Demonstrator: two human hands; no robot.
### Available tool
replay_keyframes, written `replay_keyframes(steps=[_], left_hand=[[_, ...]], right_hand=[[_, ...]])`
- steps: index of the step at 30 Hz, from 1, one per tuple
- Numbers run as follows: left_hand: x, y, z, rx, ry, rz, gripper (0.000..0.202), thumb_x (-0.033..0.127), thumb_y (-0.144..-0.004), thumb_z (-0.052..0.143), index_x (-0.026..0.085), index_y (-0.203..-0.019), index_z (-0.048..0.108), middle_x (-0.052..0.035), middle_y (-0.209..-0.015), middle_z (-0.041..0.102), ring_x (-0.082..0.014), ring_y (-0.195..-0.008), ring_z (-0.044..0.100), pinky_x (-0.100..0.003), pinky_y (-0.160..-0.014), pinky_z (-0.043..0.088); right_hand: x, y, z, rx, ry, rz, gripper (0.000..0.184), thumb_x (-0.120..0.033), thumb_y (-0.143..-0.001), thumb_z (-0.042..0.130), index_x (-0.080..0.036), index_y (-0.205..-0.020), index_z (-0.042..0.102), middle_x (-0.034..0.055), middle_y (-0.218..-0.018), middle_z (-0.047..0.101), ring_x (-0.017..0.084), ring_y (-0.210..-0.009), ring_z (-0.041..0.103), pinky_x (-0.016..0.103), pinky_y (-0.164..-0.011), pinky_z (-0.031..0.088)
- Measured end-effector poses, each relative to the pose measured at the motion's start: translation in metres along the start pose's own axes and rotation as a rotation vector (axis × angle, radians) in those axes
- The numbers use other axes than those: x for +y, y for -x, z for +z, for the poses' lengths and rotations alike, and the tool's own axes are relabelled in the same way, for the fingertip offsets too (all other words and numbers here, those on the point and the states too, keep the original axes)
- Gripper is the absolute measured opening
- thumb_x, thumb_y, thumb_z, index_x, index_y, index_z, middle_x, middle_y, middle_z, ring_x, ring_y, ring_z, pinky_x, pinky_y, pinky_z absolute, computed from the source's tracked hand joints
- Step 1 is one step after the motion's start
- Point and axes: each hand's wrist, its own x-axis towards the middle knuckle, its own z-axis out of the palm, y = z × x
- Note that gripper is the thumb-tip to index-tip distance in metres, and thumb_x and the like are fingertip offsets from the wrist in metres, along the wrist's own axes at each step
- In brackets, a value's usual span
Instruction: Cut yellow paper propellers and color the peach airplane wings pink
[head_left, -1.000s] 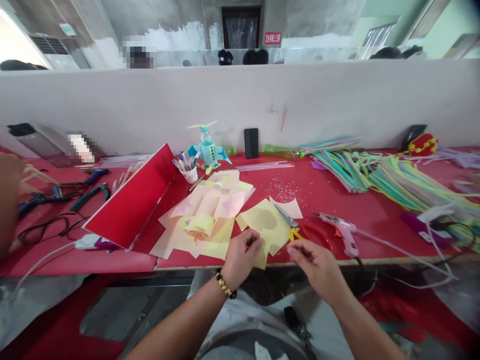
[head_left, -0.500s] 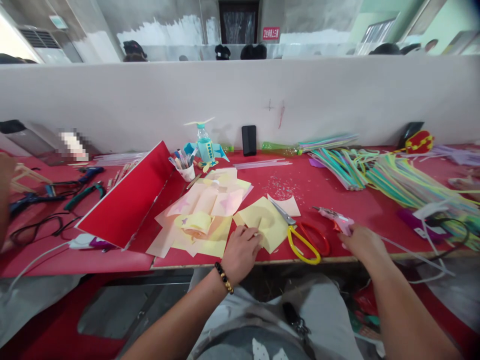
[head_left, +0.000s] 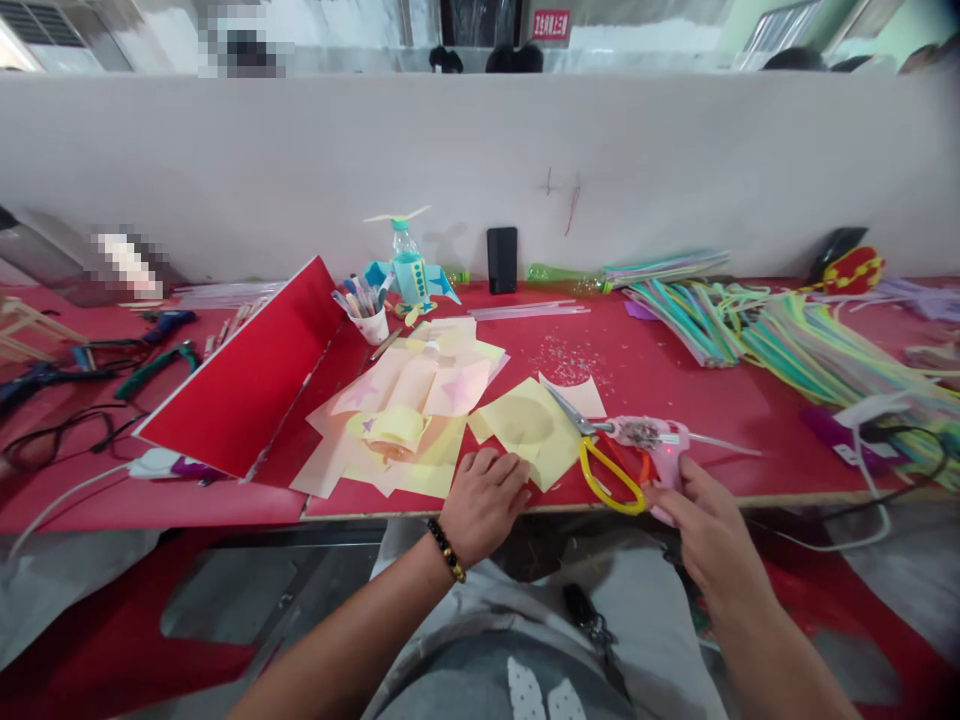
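My right hand (head_left: 701,520) grips the handle of a pink hot glue gun (head_left: 664,445), and a clear glue stick (head_left: 724,443) juts out of its back. The gun overlaps the scissors (head_left: 611,478), whose yellow handle loop shows while the red one is mostly covered. My left hand (head_left: 486,492) rests with fingers laid out at the table's front edge, by the lower corner of a yellow paper sheet (head_left: 551,425). Left of it lie overlapping pink and yellow papers (head_left: 450,450) with star shapes and a rolled yellow paper piece (head_left: 401,428). A small pink paper scrap (head_left: 585,397) sits behind the scissors.
A red folded board (head_left: 240,375) stands at left, beside a pen cup (head_left: 369,325). Behind are a decorated bottle (head_left: 409,270), a phone (head_left: 502,260) and a green bottle (head_left: 566,277). Colored strips (head_left: 817,350) cover the right side. Cables and pliers (head_left: 157,370) lie far left.
My right hand has lifted the glue gun and brought it left, over the scissors. The glue stick at its back now shows. My left hand has shifted slightly down the yellow sheet.
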Motion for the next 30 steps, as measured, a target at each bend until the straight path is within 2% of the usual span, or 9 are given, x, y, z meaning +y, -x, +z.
replay_keyframes(steps=[3,6,8,10,15,18,21,26,30], left_hand=[[0.001,0.003,-0.001,-0.004,-0.009,0.000,0.028,0.037,-0.095,0.047,0.024,-0.119,0.056,-0.0041,-0.120,0.059,-0.0247,-0.107,0.045,-0.043,-0.092,0.037],[0.001,0.008,-0.003,-0.015,-0.020,-0.011,0.035,0.037,-0.095,0.047,0.024,-0.127,0.052,-0.0048,-0.119,0.059,-0.0258,-0.108,0.045,-0.045,-0.093,0.036],[0.002,0.012,-0.004,-0.024,-0.020,-0.002,0.038,0.036,-0.094,0.048,0.024,-0.131,0.049,-0.0050,-0.121,0.059,-0.0258,-0.109,0.046,-0.045,-0.094,0.036],[0.002,0.016,-0.004,-0.019,-0.020,0.000,0.037,0.036,-0.095,0.047,0.024,-0.129,0.050,-0.0051,-0.127,0.057,-0.0268,-0.113,0.044,-0.046,-0.095,0.035],[0.000,0.021,0.000,-0.005,-0.017,0.013,0.036,0.039,-0.095,0.045,0.022,-0.126,0.053,-0.0061,-0.125,0.058,-0.0269,-0.113,0.045,-0.045,-0.095,0.035],[0.000,0.020,0.002,0.017,-0.017,0.032,0.036,0.039,-0.096,0.044,0.021,-0.126,0.053,-0.0073,-0.121,0.060,-0.0248,-0.109,0.048,-0.044,-0.093,0.036],[0.000,0.020,0.003,0.035,-0.023,0.031,0.036,0.039,-0.096,0.044,0.020,-0.124,0.054,-0.0079,-0.120,0.060,-0.0244,-0.107,0.049,-0.044,-0.092,0.036],[0.000,0.020,0.003,0.032,-0.030,0.025,0.035,0.039,-0.096,0.043,0.020,-0.124,0.054,-0.0072,-0.118,0.061,-0.0239,-0.106,0.050,-0.042,-0.090,0.036],[0.000,0.020,0.003,0.043,-0.036,0.027,0.035,0.039,-0.095,0.046,0.020,-0.124,0.055,-0.0084,-0.117,0.061,-0.0235,-0.105,0.050,-0.042,-0.090,0.037]], right_hand=[[-0.025,0.004,0.013,-0.071,-0.328,0.133,0.009,-0.029,-0.080,0.058,-0.021,-0.084,0.058,0.0005,-0.066,0.062,0.018,-0.063,0.061,0.030,-0.060,0.048],[-0.035,0.003,0.015,-0.214,-0.369,0.139,0.015,-0.035,-0.080,0.062,-0.020,-0.082,0.061,0.0036,-0.068,0.066,0.019,-0.063,0.061,0.032,-0.060,0.048],[-0.035,0.002,0.014,-0.298,-0.238,0.094,0.020,-0.038,-0.078,0.065,-0.018,-0.073,0.063,0.0048,-0.067,0.066,0.018,-0.060,0.059,0.030,-0.057,0.046],[-0.034,0.001,0.015,-0.326,-0.059,0.039,0.024,-0.039,-0.079,0.066,-0.017,-0.070,0.065,0.0036,-0.063,0.064,0.016,-0.058,0.056,0.028,-0.055,0.044],[-0.032,-0.003,0.026,-0.343,0.202,-0.049,0.027,-0.041,-0.084,0.061,-0.016,-0.092,0.066,-0.0010,-0.060,0.058,0.016,-0.056,0.052,0.027,-0.053,0.041],[-0.033,-0.006,0.034,-0.335,0.343,-0.130,0.034,-0.043,-0.086,0.057,-0.014,-0.103,0.065,0.0026,-0.070,0.064,0.019,-0.062,0.057,0.029,-0.056,0.043],[-0.033,-0.010,0.039,-0.302,0.475,-0.159,0.034,-0.043,-0.086,0.055,-0.013,-0.100,0.064,0.0076,-0.079,0.068,0.023,-0.071,0.062,0.031,-0.063,0.046],[-0.033,-0.017,0.045,-0.278,0.634,-0.171,0.030,-0.043,-0.085,0.053,-0.015,-0.091,0.062,0.0094,-0.081,0.070,0.025,-0.074,0.065,0.033,-0.066,0.048],[-0.033,-0.023,0.053,-0.317,0.670,-0.204,0.030,-0.038,-0.085,0.052,-0.015,-0.102,0.062,0.0131,-0.095,0.072,0.027,-0.088,0.067,0.035,-0.075,0.049]])
